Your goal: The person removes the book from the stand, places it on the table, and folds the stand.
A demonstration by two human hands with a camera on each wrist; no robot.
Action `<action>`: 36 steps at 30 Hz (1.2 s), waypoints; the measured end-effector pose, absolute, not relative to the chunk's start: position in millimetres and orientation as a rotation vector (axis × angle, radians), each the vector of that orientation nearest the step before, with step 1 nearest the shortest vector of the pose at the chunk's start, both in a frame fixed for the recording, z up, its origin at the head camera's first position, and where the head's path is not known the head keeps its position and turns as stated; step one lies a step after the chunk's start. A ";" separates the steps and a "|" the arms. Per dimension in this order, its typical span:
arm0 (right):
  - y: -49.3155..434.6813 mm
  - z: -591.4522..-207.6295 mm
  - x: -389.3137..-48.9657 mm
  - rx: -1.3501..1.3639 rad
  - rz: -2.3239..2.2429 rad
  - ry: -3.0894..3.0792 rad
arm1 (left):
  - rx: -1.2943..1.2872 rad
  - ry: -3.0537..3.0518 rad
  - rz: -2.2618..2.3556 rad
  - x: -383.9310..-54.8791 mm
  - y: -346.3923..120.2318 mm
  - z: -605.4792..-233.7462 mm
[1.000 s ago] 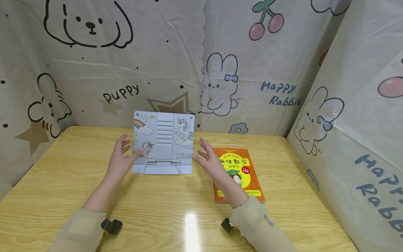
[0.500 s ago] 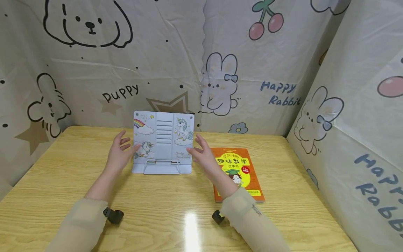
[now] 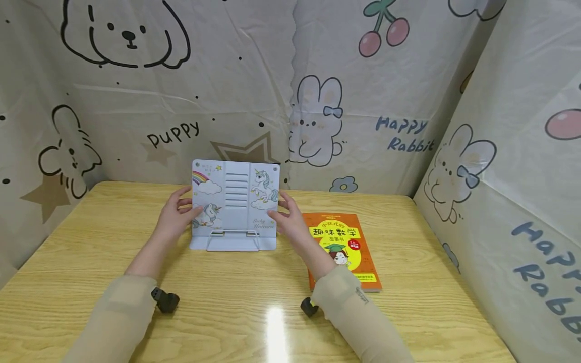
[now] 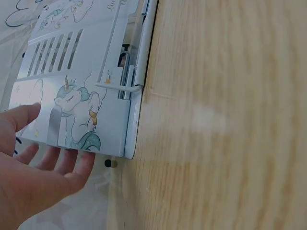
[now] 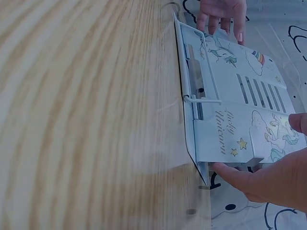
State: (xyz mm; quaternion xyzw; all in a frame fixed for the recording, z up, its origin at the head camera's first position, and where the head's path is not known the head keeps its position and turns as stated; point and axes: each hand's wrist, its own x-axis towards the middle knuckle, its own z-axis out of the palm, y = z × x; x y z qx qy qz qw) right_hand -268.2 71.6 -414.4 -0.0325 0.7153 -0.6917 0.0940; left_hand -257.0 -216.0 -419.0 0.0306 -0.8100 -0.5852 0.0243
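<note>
1. White, smooth and flat, the unicorn book stand leans back on the yellow wood-grain table. In the head view it is right between the left hand and the right hand, one at each side edge. Neither looks nearer. It seems nearly square, so I cannot pick its long side. An orange storybook lies flat on the right.
2. Left wrist view: the thumb is in front, the fingers a bit spread along the edge. The wire holder is thin and bent.
3. Right wrist view: thumb in front, fingers partly hidden behind the edge. I cannot tell if either hand pinches. The slots are long and thin.
</note>
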 end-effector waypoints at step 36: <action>70.1 -413.3 -270.0 -0.129 -1.979 2.199 | 0.082 -2.569 -1.690 -265.2 -213.8 -418.3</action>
